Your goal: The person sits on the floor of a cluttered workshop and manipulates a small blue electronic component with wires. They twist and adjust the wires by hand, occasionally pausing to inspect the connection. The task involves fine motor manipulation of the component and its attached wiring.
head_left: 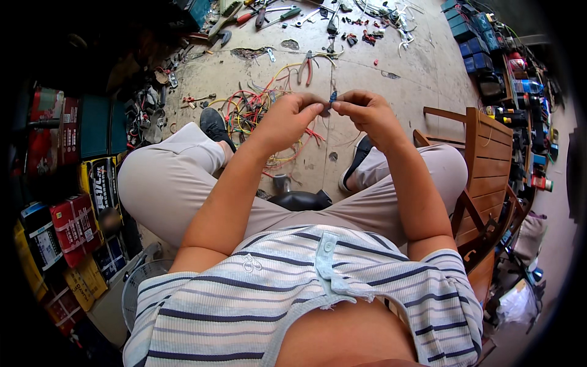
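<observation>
I hold both hands raised above the floor (358, 68), on the near side of the red-handled pliers (309, 71). Left hand (298, 114): thumb and forefinger are pinched together at the dark lower end of a small blue piece (333, 96). Right hand (365, 111): thumb and forefinger are clamped on the same piece from the opposite side. The fingertips hide its exact form. The piece sits right of the pliers and nearer me. I judge the step in hand to be fine fingertip work on this piece; the next move calls for one steady grip while the other adjusts lightly. A tangle of coloured wires (244, 109) spreads left of the pliers. Beyond the pliers, a green-handled screwdriver (291, 13) lies left; small red and black parts (370, 38) lie right.
</observation>
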The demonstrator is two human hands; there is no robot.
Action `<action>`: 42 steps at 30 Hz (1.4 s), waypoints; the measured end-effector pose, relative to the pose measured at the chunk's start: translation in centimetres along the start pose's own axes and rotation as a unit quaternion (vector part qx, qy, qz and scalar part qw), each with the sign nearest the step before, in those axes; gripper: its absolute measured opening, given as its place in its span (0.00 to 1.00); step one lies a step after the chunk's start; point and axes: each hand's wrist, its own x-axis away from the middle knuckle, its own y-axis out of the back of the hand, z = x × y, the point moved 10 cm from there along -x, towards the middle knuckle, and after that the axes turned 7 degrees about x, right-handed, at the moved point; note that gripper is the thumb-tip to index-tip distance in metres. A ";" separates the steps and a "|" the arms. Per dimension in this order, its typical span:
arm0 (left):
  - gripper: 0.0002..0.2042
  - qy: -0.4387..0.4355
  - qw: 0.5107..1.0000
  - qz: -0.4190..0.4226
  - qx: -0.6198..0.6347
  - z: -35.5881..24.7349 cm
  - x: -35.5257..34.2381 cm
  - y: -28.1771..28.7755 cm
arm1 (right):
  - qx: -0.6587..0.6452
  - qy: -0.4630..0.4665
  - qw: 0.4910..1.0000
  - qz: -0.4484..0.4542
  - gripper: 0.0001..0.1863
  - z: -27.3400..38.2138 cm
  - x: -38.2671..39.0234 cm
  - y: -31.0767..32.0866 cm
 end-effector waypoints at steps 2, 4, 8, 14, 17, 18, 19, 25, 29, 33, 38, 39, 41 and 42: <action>0.09 -0.039 0.996 -0.055 -0.056 -1.3 0.1 0.8 | -0.018 -0.007 1.000 0.009 0.12 -0.5 -0.2 0.2; 0.07 -0.051 0.992 -0.078 -0.085 -2.4 0.3 1.1 | -0.042 -0.036 0.998 0.029 0.11 -1.1 -0.3 0.1; 0.07 -0.096 0.986 -0.076 -0.110 -3.4 0.6 0.9 | -0.153 -0.070 0.983 0.069 0.10 -1.2 0.0 -0.8; 0.09 -0.222 0.951 -0.122 -0.179 -6.3 1.9 0.1 | -0.249 -0.078 0.963 0.069 0.07 -1.1 0.4 -2.1; 0.09 -0.301 0.910 -0.150 -0.244 -7.3 2.8 0.0 | -0.276 -0.079 0.955 0.080 0.06 -1.1 0.5 -2.8; 0.08 -0.331 0.889 -0.159 -0.272 -7.7 3.1 -0.1 | -0.283 -0.078 0.952 0.084 0.06 -1.0 0.5 -3.0; 0.08 -0.345 0.881 -0.166 -0.278 -7.9 3.2 -0.2 | -0.289 -0.078 0.950 0.089 0.06 -1.0 0.6 -3.1; 0.08 -0.357 0.880 -0.191 -0.248 -8.0 3.5 -0.1 | -0.386 -0.057 0.911 0.132 0.07 0.3 0.7 -3.4; 0.08 -0.339 0.893 -0.192 -0.225 -7.9 3.5 -0.1 | -0.326 -0.041 0.938 0.109 0.07 0.6 0.8 -3.1; 0.07 -0.340 0.893 -0.197 -0.218 -8.0 3.6 -0.2 | -0.311 -0.026 0.945 0.098 0.07 1.0 0.8 -2.8; 0.05 -0.376 0.867 -0.216 -0.248 -8.8 4.1 -0.5 | -0.302 -0.005 0.949 0.095 0.06 1.8 1.4 -3.2; 0.05 -0.372 0.867 -0.218 -0.249 -8.8 4.1 -0.6 | -0.308 -0.001 0.946 0.099 0.06 1.9 1.5 -3.3; 0.03 -0.335 0.886 -0.223 -0.231 -8.2 4.0 -0.5 | -0.310 0.007 0.945 0.102 0.07 2.1 1.5 -3.4; 0.03 -0.315 0.895 -0.224 -0.221 -7.8 4.0 -0.5 | -0.306 0.010 0.947 0.101 0.07 2.0 1.4 -3.4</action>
